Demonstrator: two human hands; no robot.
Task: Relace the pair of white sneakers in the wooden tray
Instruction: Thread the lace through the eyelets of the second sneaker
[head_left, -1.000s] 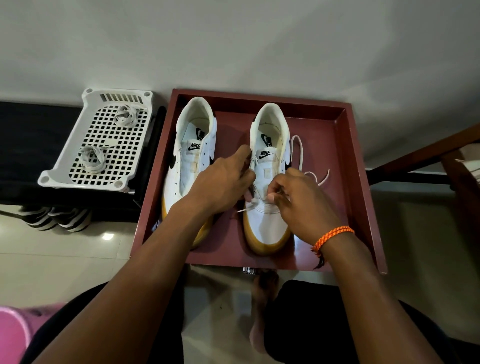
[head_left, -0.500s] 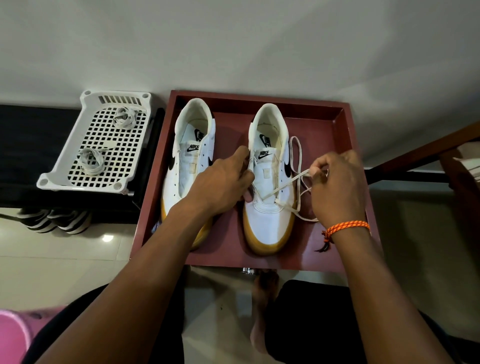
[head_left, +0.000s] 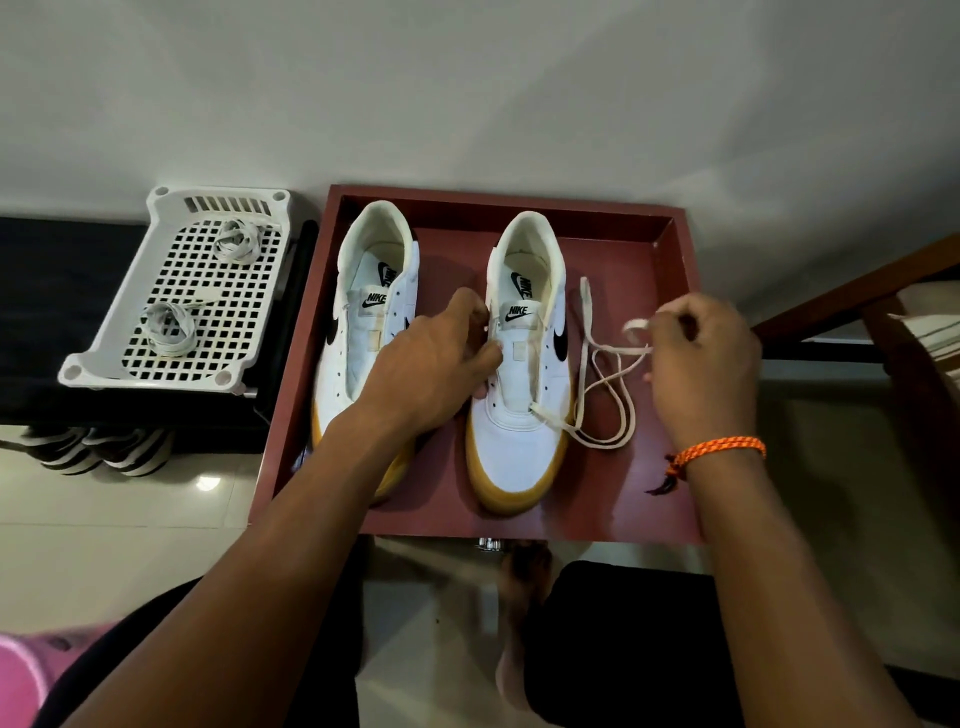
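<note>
Early stage. Wooden tray (head_left: 670, 291) holding both sneakers. Right sneaker (head_left: 519, 415): lace (head_left: 608, 384) sitting through lowest eyelets only. Right hand (head_left: 698, 358) pinching lace near tray's right edge; left hand (head_left: 441, 358) gripping its left flap. Left sneaker (head_left: 363, 322) lying laceless.

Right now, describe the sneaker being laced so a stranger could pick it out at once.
Find the reddish wooden tray against the wall; two white sneakers stand in it. The sneaker being laced is the one on the right. Unlike its bare neighbour, a white lace trails from it to the right hand.
</note>
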